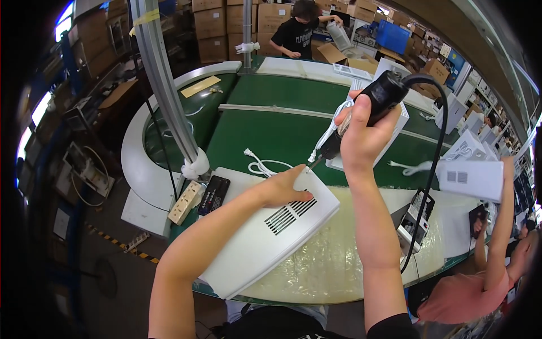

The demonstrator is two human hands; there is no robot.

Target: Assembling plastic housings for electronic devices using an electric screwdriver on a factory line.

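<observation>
A white rectangular appliance housing (pixel 248 248) with two vent grilles lies tilted across the bench before me. My left hand (pixel 285 188) rests on its upper face with fingers apart, near the far corner. My right hand (pixel 370 135) is wrapped round a black electric screwdriver (pixel 387 96) that leans down to the left. Its thin bit meets the housing's far corner, close to my left fingertips; the screw itself is too small to make out. A white power cord (pixel 259 165) lies just beyond the housing. Behind the screwdriver stands another white unit (pixel 399 121), partly hidden.
A green conveyor belt (pixel 271 133) runs beyond the bench. Left of the housing are a power strip (pixel 185 204), a black handset (pixel 214 195) and a metal post (pixel 169 85). The screwdriver's cable (pixel 443 130) hangs at right. A co-worker there grips a white unit (pixel 471 178); another person (pixel 299 34) stands behind.
</observation>
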